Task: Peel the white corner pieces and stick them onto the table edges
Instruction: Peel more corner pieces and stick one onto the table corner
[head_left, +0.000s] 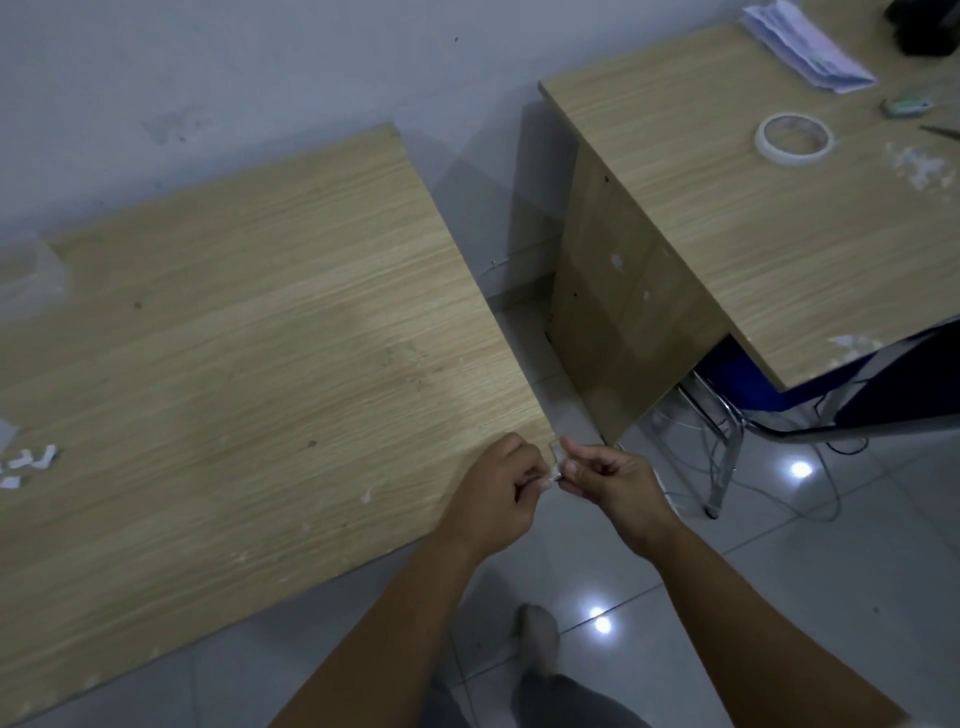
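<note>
Both hands (550, 480) pinching corner piece (557, 456), table corner (540, 431)

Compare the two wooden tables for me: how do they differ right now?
The left table is nearly bare, with only white scraps near its left edge; the right table carries a tape roll and folded papers. Both hands pinch a small clear piece at the left table's near corner; nobody touches the right table. Both share the same light wood grain.
</note>
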